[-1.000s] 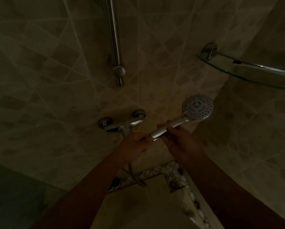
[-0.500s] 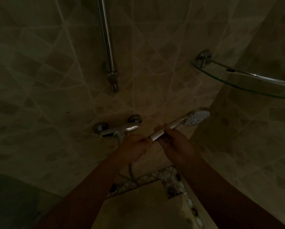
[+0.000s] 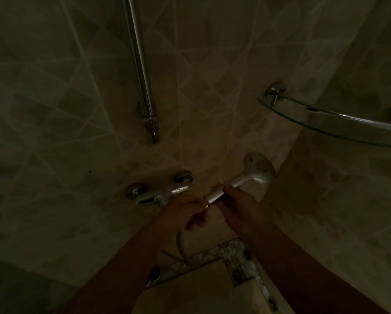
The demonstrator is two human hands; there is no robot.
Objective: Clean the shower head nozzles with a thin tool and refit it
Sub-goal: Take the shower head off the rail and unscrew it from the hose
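Rotated since a second ago, the shower head [image 3: 259, 169] now faces away, its back showing, just right of the tap [image 3: 160, 191]. Right hand [image 3: 237, 207] grips the handle; left hand [image 3: 183, 211] pinches the hose [image 3: 180, 245] joint, apparently twisting the coupling.

chrome shower head [image 3: 255, 172], face turned away, handle angled down-left

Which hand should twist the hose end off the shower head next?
Probably the left hand: it sits at the handle's bottom end, where the hose hangs down. The right hand grips the shower head handle, steadying it.
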